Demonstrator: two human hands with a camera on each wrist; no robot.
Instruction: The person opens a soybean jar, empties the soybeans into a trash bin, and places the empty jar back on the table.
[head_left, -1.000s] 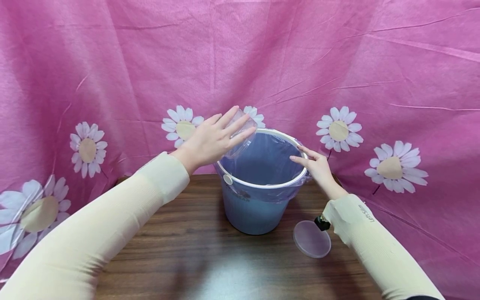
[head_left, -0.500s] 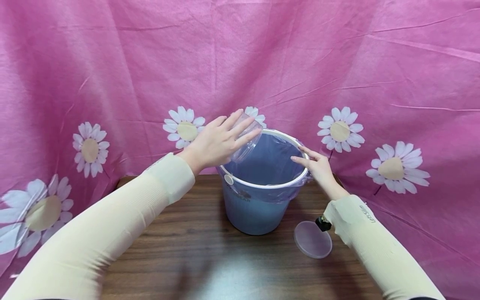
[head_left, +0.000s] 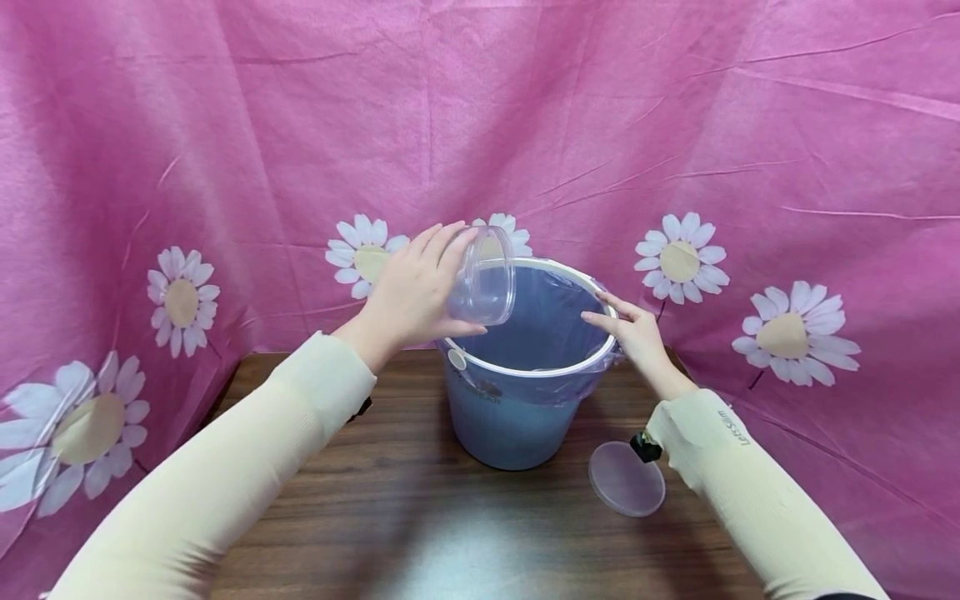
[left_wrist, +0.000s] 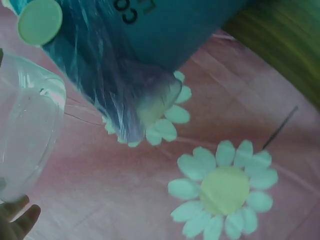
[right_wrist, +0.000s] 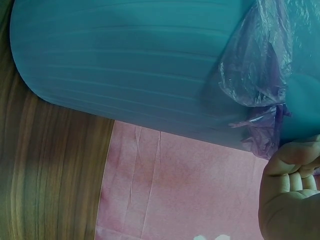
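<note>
My left hand (head_left: 416,287) grips a clear plastic tub (head_left: 491,287) on its side over the left part of the bin's rim. The tub's round mouth faces right, and I see nothing in it. In the left wrist view the tub (left_wrist: 30,120) stands at the left edge, fingertips at its lower end. A blue trash bin (head_left: 510,417) with a white rim stands on the table, lined with a thin purple bag (head_left: 577,387) folded over the rim. My right hand (head_left: 637,333) holds the bin's right rim, thumb inside.
A round translucent lid (head_left: 626,479) lies on the brown wooden table (head_left: 360,500), right of the bin and partly under the right wrist. A pink cloth (head_left: 300,125) with white daisies hangs behind and at both sides.
My left hand has turned the tub from mouth down, with the fingers spread over it, to lying sideways with its mouth to the right. My right hand stays on the rim.
</note>
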